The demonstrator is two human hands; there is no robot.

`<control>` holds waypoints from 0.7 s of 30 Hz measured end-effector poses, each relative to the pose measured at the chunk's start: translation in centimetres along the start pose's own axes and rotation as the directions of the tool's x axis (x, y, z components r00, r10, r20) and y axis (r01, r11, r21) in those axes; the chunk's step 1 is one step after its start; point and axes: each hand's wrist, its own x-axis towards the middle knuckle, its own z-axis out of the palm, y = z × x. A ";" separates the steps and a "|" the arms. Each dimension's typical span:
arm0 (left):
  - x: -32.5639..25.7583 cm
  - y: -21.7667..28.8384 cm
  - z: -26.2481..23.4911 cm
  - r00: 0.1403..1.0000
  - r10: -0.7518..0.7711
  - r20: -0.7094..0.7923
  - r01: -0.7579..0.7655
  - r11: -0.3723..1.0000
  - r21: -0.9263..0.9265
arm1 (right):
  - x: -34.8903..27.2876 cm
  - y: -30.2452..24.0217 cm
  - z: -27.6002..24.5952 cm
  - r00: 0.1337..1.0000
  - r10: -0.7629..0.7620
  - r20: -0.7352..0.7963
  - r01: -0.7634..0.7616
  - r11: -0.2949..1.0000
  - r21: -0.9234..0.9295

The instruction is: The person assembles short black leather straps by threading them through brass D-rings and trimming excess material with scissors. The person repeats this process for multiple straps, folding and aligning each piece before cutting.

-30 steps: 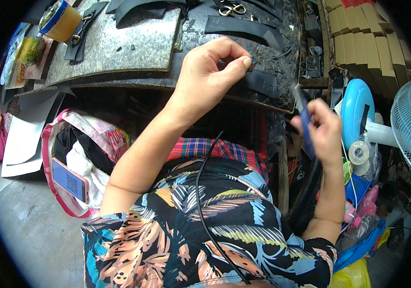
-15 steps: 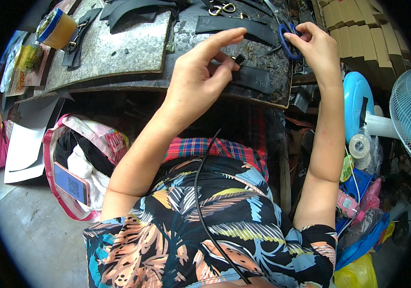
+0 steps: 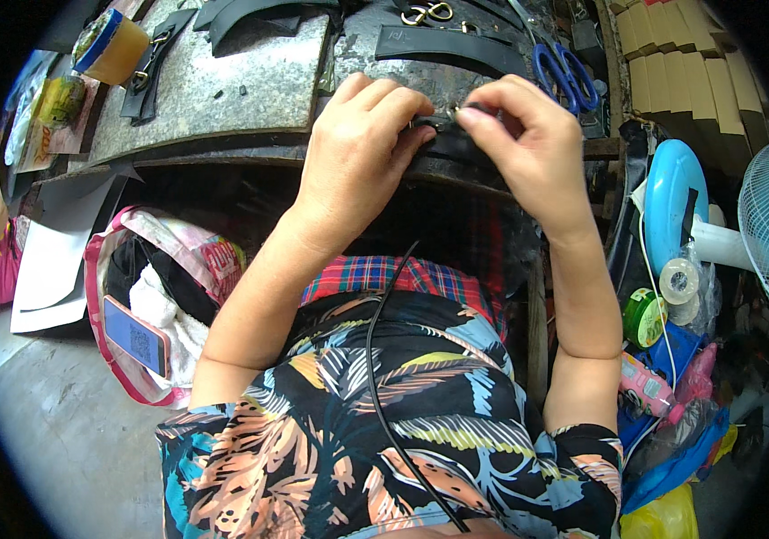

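Observation:
Over the front edge of the workbench, my left hand (image 3: 362,148) and my right hand (image 3: 533,139) are closed in pinches on a black strap (image 3: 443,123) with a small metal piece on it. My fingers cover most of the strap, so its full shape is hidden. Just beyond my right hand lie blue-handled scissors (image 3: 567,79). Behind both hands rests a wide black strap piece (image 3: 450,49), with a gold-coloured metal clasp (image 3: 426,13) past it.
More black straps (image 3: 249,20) lie on a grey board (image 3: 267,90) to the left, near a jar (image 3: 113,49) of tan paste. At right stand a fan (image 3: 766,225) and stacked cardboard pieces (image 3: 685,81). A bag (image 3: 101,260) carrying a phone (image 3: 136,336) sits lower left.
My right hand has let go of the scissors, which now lie on the bench, and moved left to the strap. My left hand has stayed near the same place, its fingers more curled.

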 end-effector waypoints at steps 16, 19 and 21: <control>1.1 0.0 -0.2 0.993 0.057 0.101 -0.058 0.998 0.009 | -3.4 -0.8 -1.9 0.982 0.185 0.032 -0.145 0.855 -0.498; 1.8 1.1 0.7 0.986 0.103 0.132 -0.107 0.994 0.021 | -3.3 -0.4 -1.9 0.983 0.177 0.042 -0.133 0.855 -0.501; 2.0 1.9 1.4 0.971 0.070 0.230 -0.103 0.986 0.133 | -3.4 -0.3 -2.0 0.982 0.179 0.055 -0.129 0.860 -0.493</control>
